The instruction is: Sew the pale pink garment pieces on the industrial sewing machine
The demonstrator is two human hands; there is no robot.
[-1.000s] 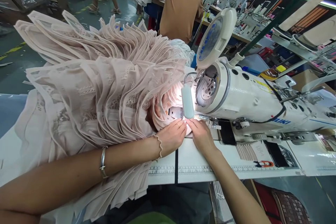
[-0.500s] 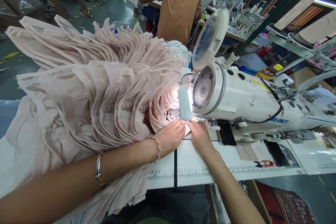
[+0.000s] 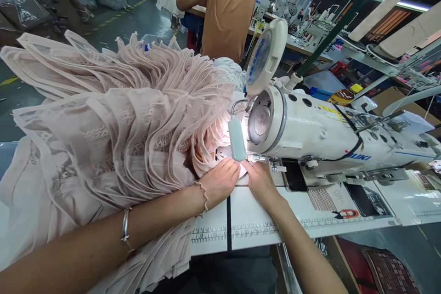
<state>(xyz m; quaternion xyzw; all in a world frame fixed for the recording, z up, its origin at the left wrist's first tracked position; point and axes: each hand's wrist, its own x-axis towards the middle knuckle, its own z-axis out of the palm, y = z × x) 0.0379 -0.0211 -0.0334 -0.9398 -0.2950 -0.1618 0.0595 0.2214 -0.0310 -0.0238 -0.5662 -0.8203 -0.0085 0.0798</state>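
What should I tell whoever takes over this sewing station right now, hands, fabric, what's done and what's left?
Left hand: flat on the pink fabric piece at the needle area, pressing it to the table.
Right hand: beside it, fingers on the same piece, right under the sewing machine head and its lamp.
Stack of pink lace pieces: piled left of the machine, fanned out, the left forearm lying across it.
Done: one piece is positioned under the head.
Left: how far the seam has run is hidden by hands and glare; the stack looks large.
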